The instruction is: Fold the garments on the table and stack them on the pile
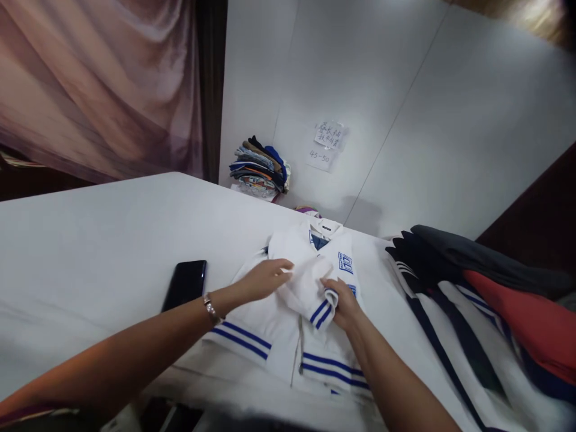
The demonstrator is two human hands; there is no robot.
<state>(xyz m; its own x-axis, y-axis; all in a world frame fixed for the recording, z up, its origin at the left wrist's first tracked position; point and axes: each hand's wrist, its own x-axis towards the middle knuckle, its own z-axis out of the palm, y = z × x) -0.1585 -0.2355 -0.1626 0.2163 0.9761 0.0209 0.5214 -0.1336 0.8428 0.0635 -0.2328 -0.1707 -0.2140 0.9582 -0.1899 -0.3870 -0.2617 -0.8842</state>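
A white jacket (285, 354) with double blue stripes at hem and cuff lies spread on the table, its collar toward the wall. A blue emblem marks its chest. My right hand (344, 303) is closed around the cuff end of a sleeve folded across the front. At the other side of that sleeve is my left hand (263, 280), with a bracelet on its wrist. Its thumb and fingers come together on the white cloth, pinching it. Part of the jacket front is hidden under the sleeve and my hands.
A black phone (185, 283) lies on the white table (112, 240), left of the jacket. Folded clothes are stacked (258, 168) at the back by the wall. Dark, white and red garments (517, 318) overlap along the right side. Paper notes (329, 135) are on the wall.
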